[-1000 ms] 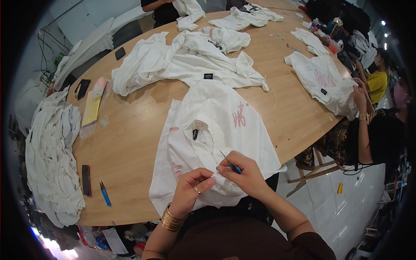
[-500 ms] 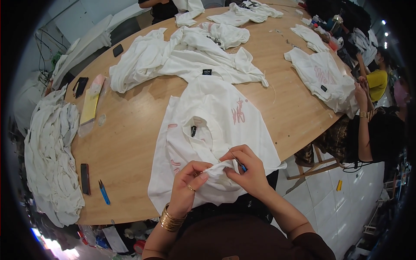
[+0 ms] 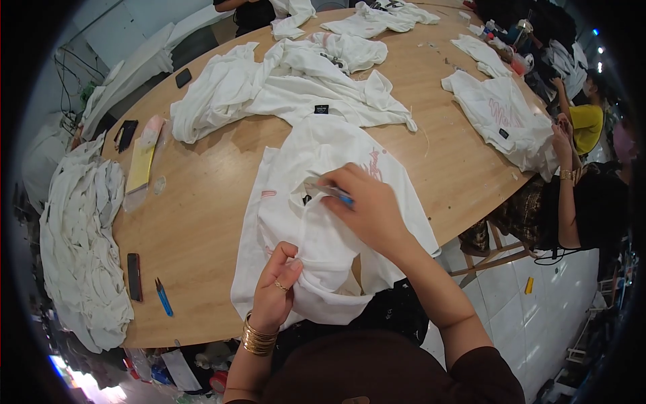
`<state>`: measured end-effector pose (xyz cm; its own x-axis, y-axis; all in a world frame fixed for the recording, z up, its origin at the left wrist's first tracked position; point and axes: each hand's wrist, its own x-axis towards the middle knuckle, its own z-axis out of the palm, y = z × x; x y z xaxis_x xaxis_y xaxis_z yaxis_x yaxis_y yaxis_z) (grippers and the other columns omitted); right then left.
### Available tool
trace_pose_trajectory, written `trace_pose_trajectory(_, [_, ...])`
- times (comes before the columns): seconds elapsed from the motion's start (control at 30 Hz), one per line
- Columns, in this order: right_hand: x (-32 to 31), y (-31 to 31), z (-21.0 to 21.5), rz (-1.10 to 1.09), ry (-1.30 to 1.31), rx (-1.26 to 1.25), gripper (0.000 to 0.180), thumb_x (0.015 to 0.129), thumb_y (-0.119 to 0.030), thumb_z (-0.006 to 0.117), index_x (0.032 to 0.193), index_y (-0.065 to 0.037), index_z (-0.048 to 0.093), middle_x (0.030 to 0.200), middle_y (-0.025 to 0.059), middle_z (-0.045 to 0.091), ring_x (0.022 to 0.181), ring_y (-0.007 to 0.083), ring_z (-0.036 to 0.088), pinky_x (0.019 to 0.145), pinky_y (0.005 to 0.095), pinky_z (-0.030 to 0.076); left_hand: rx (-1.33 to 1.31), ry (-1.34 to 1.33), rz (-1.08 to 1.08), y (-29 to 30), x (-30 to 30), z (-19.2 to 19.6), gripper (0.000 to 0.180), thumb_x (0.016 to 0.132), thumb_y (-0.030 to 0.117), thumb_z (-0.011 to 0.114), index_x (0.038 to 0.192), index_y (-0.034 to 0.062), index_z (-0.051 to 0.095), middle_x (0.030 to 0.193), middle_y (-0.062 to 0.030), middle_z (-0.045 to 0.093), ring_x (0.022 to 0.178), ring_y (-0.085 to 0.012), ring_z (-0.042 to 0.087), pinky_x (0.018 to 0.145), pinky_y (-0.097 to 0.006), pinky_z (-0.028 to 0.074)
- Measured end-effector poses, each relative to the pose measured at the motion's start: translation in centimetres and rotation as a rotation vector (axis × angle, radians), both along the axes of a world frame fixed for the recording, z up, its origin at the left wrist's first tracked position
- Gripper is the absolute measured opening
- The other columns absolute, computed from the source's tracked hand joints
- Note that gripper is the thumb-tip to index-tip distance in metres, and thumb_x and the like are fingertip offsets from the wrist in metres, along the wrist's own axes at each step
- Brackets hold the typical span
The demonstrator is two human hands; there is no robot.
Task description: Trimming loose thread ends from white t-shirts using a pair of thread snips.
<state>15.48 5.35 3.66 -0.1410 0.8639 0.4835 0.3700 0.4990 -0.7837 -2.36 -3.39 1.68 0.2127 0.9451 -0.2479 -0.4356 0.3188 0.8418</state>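
Note:
A white shirt point(image 3: 319, 232) with pink lettering is spread at the table's near edge, its neck opening toward the middle. My left hand point(image 3: 274, 286) is closed, pinching a fold of it between thumb and fingers. Over the neck opening is my right hand point(image 3: 367, 205), slightly blurred, closed around small thread snips point(image 3: 346, 200) with a blue handle. Their metal tip points left, near the dark neck label point(image 3: 307, 200). Whether the blades touch the cloth I cannot tell.
Another blue pair of snips point(image 3: 163, 297) lies at left beside a dark phone-like object point(image 3: 134, 277). Piled white garments point(image 3: 84, 249) line the left edge; more white shirts point(image 3: 229, 87) lie beyond. At right, a co-worker's hands point(image 3: 564, 138) hold a white shirt point(image 3: 494, 114).
My right hand has moved up and left with the snips, from the bunched cloth to the neck opening. My left hand has shifted slightly left and keeps its pinch; the cloth has dropped open between them.

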Motion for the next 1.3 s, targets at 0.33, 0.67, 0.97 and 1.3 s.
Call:
trace_pose_trajectory(0.33, [0.0, -4.2, 0.8, 0.198, 0.141, -0.809, 0.021, 0.095, -0.023, 0.053, 0.096, -0.004, 0.061, 0.073, 0.0079, 0.063, 0.061, 0.0141, 0.062, 0.059, 0.0262, 0.047, 0.007, 0.098, 0.11, -0.8, -1.2, -1.9, 0.005, 0.093, 0.013, 0.054, 0.092, 0.011, 0.049, 0.069, 0.0108, 0.046, 0.06, 0.0016, 0.036, 0.053, -0.016, 0.026])
trace_pose_trajectory(0.67, [0.5, -8.7, 0.2, 0.528, 0.329, -1.259, 0.034, 0.099, -0.03, 0.045, 0.094, 0.0, 0.058, 0.072, 0.0092, 0.066, 0.058, 0.0126, 0.064, 0.051, 0.0225, 0.047, 0.005, 0.111, 0.061, -0.7, -0.5, -1.4, 0.009, 0.093, 0.014, 0.054, 0.089, 0.01, 0.048, 0.069, 0.0092, 0.046, 0.061, 0.001, 0.036, 0.054, -0.016, 0.027])
trace_pose_trajectory(0.97, [0.4, -8.8, -0.5, 0.56, 0.401, -1.293, 0.037, 0.099, -0.032, 0.044, 0.09, 0.002, 0.057, 0.07, 0.0104, 0.065, 0.057, 0.0149, 0.065, 0.049, 0.0228, 0.048, 0.009, 0.105, 0.063, -0.9, -0.1, -1.2, 0.01, 0.094, 0.016, 0.053, 0.089, 0.0101, 0.046, 0.072, 0.0078, 0.048, 0.061, 0.0006, 0.035, 0.054, -0.016, 0.026])
trace_pose_trajectory(1.3, [0.7, -8.7, -0.6, 0.592, 0.489, -1.335, 0.036, 0.099, -0.032, 0.043, 0.091, 0.001, 0.056, 0.069, 0.0115, 0.064, 0.055, 0.0164, 0.064, 0.048, 0.023, 0.048, 0.057, 0.111, 0.039, -1.0, -0.1, -1.6, 0.012, 0.094, 0.015, 0.054, 0.093, 0.0098, 0.044, 0.074, 0.0074, 0.049, 0.063, 0.0007, 0.036, 0.056, -0.016, 0.028])
